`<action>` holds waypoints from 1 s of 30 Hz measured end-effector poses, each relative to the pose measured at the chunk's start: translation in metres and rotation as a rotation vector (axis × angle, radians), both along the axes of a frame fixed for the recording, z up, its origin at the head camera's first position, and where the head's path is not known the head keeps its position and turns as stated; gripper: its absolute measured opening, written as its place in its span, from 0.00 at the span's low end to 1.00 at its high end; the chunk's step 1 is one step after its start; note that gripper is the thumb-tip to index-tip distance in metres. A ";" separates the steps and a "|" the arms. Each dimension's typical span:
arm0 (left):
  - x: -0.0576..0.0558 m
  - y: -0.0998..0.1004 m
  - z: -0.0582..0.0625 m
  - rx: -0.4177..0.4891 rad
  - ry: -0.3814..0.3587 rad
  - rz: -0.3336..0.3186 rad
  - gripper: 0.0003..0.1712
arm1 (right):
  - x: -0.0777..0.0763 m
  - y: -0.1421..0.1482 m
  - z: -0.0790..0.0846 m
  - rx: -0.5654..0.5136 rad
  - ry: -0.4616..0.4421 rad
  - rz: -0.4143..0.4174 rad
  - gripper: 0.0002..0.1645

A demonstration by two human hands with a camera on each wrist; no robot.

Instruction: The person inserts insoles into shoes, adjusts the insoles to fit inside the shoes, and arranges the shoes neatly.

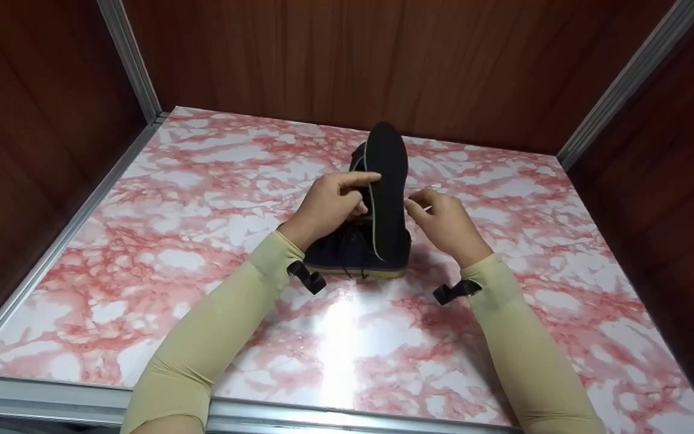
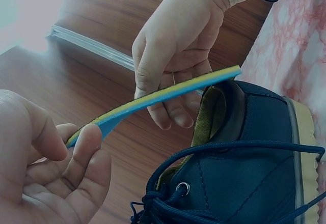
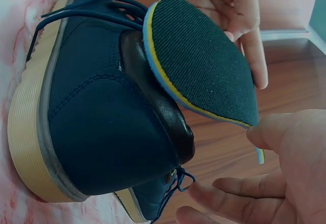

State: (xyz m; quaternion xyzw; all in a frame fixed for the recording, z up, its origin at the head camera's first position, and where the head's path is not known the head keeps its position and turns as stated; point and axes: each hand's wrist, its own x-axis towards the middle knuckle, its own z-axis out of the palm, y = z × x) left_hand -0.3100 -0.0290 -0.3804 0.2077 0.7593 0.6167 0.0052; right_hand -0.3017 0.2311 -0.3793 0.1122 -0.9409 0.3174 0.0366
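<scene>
A black-topped insole [image 1: 388,181] with a yellow and blue edge [image 2: 168,92] is tilted over the collar of a navy lace-up shoe [image 1: 347,250]. My left hand [image 1: 332,199] holds the insole by one end, index finger lying along its dark face, other fingers beneath. On the opposite side, my right hand [image 1: 443,223] has its thumb at the insole's edge; in the right wrist view its fingers [image 3: 244,193] extend below, apart from the insole. The shoe rests sole-down, laces tied, its heel [image 3: 97,137] towards the right hand.
A second dark shoe [image 1: 357,158] stands just behind the first, partly hidden by the insole. Both are on a red-and-white marbled tabletop [image 1: 232,181]. Wood-grain panels [image 1: 323,66] enclose the back and sides, and a metal rail [image 1: 52,392] runs along the front edge.
</scene>
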 end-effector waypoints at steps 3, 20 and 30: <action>0.000 0.000 0.000 -0.003 0.009 -0.009 0.31 | 0.000 0.000 0.000 -0.015 0.003 -0.004 0.24; 0.007 0.009 -0.002 -0.222 0.046 -0.106 0.41 | 0.002 0.000 0.002 -0.077 -0.015 -0.009 0.38; 0.009 0.009 -0.002 -0.312 0.074 -0.193 0.46 | 0.005 -0.002 0.005 -0.011 -0.035 -0.020 0.48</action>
